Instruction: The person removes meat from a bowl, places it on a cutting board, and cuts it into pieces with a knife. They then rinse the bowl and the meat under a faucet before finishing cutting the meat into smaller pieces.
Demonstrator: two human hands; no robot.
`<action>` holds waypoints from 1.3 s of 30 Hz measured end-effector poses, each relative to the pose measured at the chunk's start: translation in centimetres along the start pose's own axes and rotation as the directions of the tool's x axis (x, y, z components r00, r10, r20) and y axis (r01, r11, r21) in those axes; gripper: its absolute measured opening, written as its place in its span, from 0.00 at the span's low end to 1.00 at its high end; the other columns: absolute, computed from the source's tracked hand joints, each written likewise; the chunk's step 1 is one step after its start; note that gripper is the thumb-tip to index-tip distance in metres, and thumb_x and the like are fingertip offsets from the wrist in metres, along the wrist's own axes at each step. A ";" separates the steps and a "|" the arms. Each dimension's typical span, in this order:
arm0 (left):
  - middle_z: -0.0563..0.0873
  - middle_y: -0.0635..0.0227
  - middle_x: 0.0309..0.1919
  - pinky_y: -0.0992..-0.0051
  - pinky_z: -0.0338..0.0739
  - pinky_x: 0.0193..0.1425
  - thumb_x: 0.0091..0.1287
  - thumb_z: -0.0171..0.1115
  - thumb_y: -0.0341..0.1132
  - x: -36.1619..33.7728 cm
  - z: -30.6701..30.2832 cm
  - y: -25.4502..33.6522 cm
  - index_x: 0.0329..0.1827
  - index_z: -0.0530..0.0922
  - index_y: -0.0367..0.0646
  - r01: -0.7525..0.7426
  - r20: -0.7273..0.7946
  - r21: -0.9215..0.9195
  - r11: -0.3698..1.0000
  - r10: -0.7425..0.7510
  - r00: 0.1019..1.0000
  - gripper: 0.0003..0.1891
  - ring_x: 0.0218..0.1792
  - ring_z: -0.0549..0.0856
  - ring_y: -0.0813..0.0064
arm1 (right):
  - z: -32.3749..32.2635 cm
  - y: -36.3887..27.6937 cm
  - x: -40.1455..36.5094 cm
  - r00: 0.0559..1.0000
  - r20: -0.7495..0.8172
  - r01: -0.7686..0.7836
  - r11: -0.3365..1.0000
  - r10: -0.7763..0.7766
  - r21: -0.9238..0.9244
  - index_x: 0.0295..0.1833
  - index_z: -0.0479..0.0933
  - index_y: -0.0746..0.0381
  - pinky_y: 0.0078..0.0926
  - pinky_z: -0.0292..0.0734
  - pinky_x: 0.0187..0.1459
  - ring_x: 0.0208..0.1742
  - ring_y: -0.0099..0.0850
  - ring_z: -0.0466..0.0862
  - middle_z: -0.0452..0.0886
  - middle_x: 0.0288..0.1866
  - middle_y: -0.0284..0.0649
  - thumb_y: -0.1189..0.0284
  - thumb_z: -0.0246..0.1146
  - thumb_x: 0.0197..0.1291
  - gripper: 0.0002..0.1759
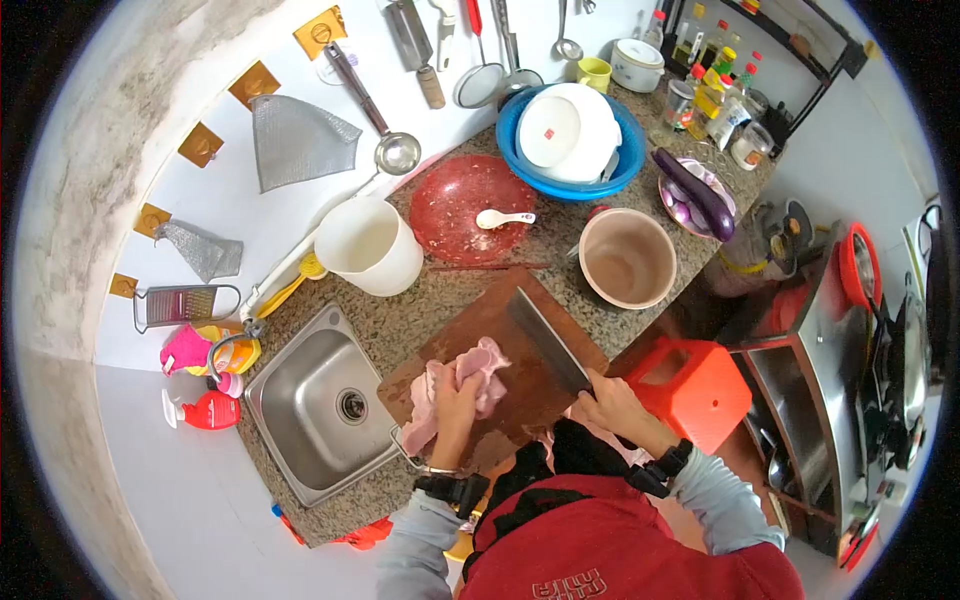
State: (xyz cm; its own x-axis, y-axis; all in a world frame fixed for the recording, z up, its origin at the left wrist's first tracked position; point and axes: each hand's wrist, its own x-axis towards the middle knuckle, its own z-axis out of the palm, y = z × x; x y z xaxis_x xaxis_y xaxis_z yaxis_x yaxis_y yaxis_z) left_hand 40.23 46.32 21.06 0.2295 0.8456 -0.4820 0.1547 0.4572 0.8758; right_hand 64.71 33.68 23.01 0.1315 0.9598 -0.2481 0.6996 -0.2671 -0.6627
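Since the raw meat [487, 366] probably slips, the left hand [455, 405] clasps it on the left half of the cutting board [483, 312]; the right hand [607, 399] grasps the handle of the cleaver [545, 340], blade apart from the meat.

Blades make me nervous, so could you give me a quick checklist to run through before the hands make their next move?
1. Left hand on the meat: ok, its fingers are on it.
2. Right hand on the cleaver: ok, it holds the handle end.
3. Blade apart from the left hand: ok, bare board shows between blade and meat.
4. Meat well inside the edge of the cutting board: not ok, it reaches the edge by the sink.
5. Board steady: cannot tell, its underside is hidden.
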 end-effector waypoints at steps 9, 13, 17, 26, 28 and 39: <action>0.82 0.54 0.45 0.65 0.76 0.54 0.65 0.64 0.37 -3.2 1.3 -2.4 0.55 0.77 0.37 -0.171 -0.032 0.564 0.808 0.228 0.973 0.18 0.48 0.82 0.56 | -0.7 -0.8 -0.2 0.935 0.305 -0.325 0.785 0.182 0.527 0.69 0.66 0.61 0.47 0.80 0.33 0.25 0.41 0.86 0.83 0.27 0.52 0.65 0.58 0.66 0.27; 0.78 0.57 0.55 0.61 0.73 0.57 0.61 0.66 0.32 -3.2 1.5 -1.8 0.55 0.77 0.41 -0.513 0.142 0.757 0.403 0.666 0.732 0.18 0.56 0.77 0.54 | 1.5 0.2 -0.6 0.996 0.013 -0.083 0.895 0.087 0.438 0.68 0.69 0.58 0.46 0.79 0.29 0.23 0.48 0.84 0.82 0.28 0.55 0.60 0.55 0.69 0.25; 0.80 0.60 0.52 0.62 0.72 0.55 0.59 0.66 0.32 -1.6 4.1 -2.1 0.51 0.79 0.40 -0.616 0.265 0.693 0.374 0.663 0.700 0.16 0.54 0.77 0.56 | 0.9 -1.2 -2.2 0.996 -0.075 0.062 0.956 -0.042 0.285 0.69 0.69 0.52 0.49 0.76 0.26 0.23 0.52 0.82 0.81 0.24 0.57 0.54 0.51 0.71 0.26; 0.82 0.62 0.39 0.58 0.66 0.41 0.53 0.65 0.35 0.1 4.1 -5.2 0.38 0.83 0.42 -0.619 0.284 0.766 0.177 0.770 0.571 0.10 0.45 0.77 0.56 | 0.1 -3.4 -4.4 0.969 -0.037 0.226 0.935 -0.245 -0.272 0.67 0.71 0.52 0.47 0.74 0.18 0.18 0.46 0.82 0.83 0.27 0.52 0.53 0.52 0.71 0.24; 0.82 0.62 0.38 0.59 0.66 0.41 0.54 0.64 0.36 0.5 4.0 -5.7 0.37 0.83 0.43 -0.625 0.280 0.758 0.185 0.773 0.569 0.10 0.44 0.77 0.56 | 0.0 -3.3 -4.4 0.948 -0.064 0.279 0.910 -0.312 -0.308 0.67 0.70 0.53 0.46 0.74 0.17 0.18 0.44 0.82 0.83 0.30 0.52 0.53 0.52 0.70 0.25; 0.84 0.57 0.42 0.56 0.72 0.47 0.58 0.62 0.37 1.1 3.8 -6.5 0.42 0.83 0.43 -0.543 0.193 0.756 0.365 0.669 0.718 0.12 0.43 0.80 0.51 | 0.8 -2.9 -3.6 0.972 0.105 0.235 0.879 -0.210 -0.414 0.71 0.64 0.58 0.42 0.78 0.29 0.29 0.48 0.84 0.81 0.37 0.58 0.56 0.58 0.67 0.31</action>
State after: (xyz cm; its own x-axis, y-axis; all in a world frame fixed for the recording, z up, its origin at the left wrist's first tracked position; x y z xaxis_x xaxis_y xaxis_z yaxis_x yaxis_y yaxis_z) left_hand 43.16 43.25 14.75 0.4533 0.8597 0.2353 0.6584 -0.5009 0.5618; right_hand 61.64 30.93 25.25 -0.0931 0.9800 -0.1758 0.9369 0.0265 -0.3485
